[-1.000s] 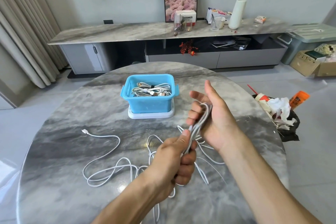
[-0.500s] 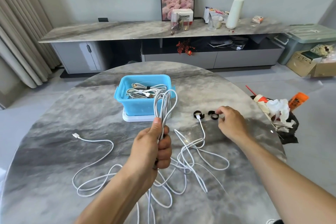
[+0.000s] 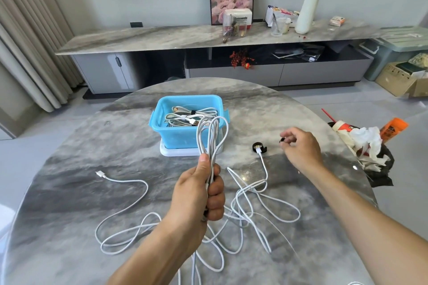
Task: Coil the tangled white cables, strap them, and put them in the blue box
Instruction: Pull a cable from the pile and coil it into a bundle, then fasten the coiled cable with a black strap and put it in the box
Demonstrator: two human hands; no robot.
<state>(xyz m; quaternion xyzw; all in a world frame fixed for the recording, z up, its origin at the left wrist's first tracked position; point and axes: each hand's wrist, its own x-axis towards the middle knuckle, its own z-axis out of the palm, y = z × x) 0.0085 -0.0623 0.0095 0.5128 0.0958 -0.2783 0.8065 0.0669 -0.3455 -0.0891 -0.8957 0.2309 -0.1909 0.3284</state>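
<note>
Cables [image 3: 209, 139] coiled into long narrow loops, gripped upright in left hand [image 3: 200, 194] above middle of bench [image 3: 76, 162]; loop tops rising toward 12 o'clock, overlapping view of blue box [image 3: 176, 132]. Thumb pressed along front of bundle, fingers curled tight round it, forearm coming up from 6 o'clock. Below fist, loose tails dropping into tangle of white cable [image 3: 250, 210] sprawled over bench from 8 o'clock round to 4 o'clock, one plug end [image 3: 100, 173] lying free at 9 o'clock. Thin, smooth, round cord, matte white. Right hand [image 3: 300, 146] at 2 o'clock of fist, well apart from bundle, palm down, fingertips pinching small black strap [image 3: 282, 140] just above surface; forearm reaching in from 4 o'clock. Second black strap [image 3: 257, 146], a small ring, lying on bench between box and right hand, touching end of another cable. Box rectangular, glossy blue plastic, seated on white lid [image 3: 171, 152], at 12 o'clock of left hand, already holding strapped coils [image 3: 187, 116]. Bench round, polished grey marble-patterned top.
</note>
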